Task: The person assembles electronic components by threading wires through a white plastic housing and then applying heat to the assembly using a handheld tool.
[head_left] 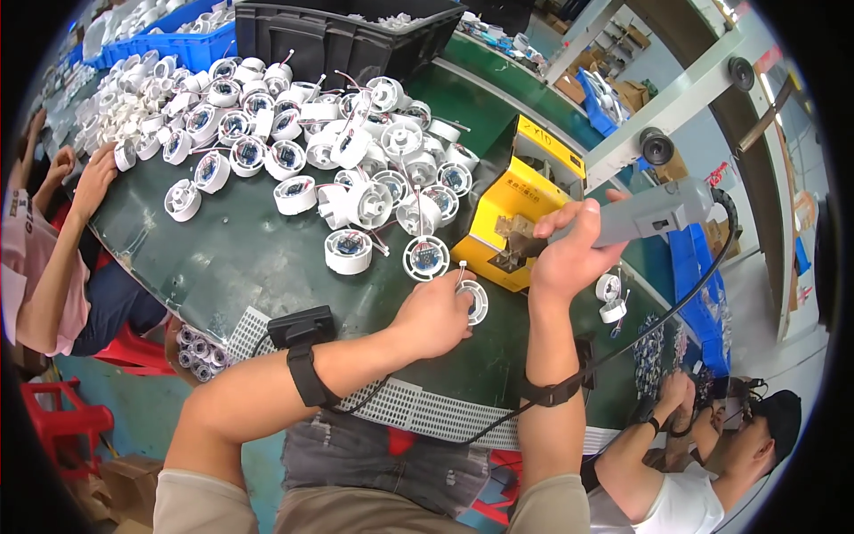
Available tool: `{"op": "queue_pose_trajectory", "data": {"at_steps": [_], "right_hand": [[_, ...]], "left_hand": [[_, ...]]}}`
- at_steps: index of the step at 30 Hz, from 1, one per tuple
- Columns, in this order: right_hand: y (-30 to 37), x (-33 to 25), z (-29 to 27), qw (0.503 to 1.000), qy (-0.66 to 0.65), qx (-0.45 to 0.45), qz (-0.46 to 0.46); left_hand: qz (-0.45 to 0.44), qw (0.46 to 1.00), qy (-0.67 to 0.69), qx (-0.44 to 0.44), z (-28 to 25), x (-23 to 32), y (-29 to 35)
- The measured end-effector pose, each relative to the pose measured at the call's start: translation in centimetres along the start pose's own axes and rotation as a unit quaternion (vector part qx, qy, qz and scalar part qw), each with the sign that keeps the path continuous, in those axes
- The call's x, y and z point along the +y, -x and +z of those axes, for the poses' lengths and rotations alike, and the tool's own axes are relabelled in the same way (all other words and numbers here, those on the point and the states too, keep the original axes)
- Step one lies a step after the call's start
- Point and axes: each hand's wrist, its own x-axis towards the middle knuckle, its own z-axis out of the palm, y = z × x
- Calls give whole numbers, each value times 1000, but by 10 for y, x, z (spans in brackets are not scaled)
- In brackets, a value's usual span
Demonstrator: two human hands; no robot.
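Observation:
My left hand [433, 316] is closed around a white round housing [478, 303], with a small wire connector sticking up beside the fingers. My right hand [574, 251] grips a grey corded electric screwdriver [645, 216], held almost level. Its front end points left, at the metal front of a yellow box [498, 218]; whether the tip touches it I cannot tell. Just beyond my left hand lies a white housing with a blue circuit board [426, 258], and another housing [348, 252] sits to its left.
Many white housings [285, 158] with wires are heaped across the green table [240, 258]. Behind them stand a black crate [347, 44] and a blue bin [191, 43]. Two housings [610, 298] lie right of my right wrist. Co-workers sit at left [53, 276] and lower right [685, 481].

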Motion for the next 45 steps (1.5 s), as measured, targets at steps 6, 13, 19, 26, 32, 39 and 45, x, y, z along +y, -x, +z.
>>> {"op": "queue_pose_trajectory", "data": {"at_steps": [6,13,19,26,32,39,45], "right_hand": [[13,-13,-4,999,-26,-22,42],[52,-29,-12,993,-77,-26,83],[60,-26,-10,990,-84,-36,106],[64,-19,-12,988,-91,-51,111],[70,-13,-11,985,-116,-57,114],[54,-5,-61,984,-42,-156,70],[-13,30,-244,831,535,144,39]], "left_hand": [[-6,999,41,-7,-1,1,-2],[-14,999,43,-9,0,2,-1],[24,997,74,18,3,-11,-4],[26,998,53,20,3,-10,-7],[47,996,66,24,5,-9,-7],[87,970,-226,-3,-28,31,19],[236,768,-441,399,-77,47,27]]}}
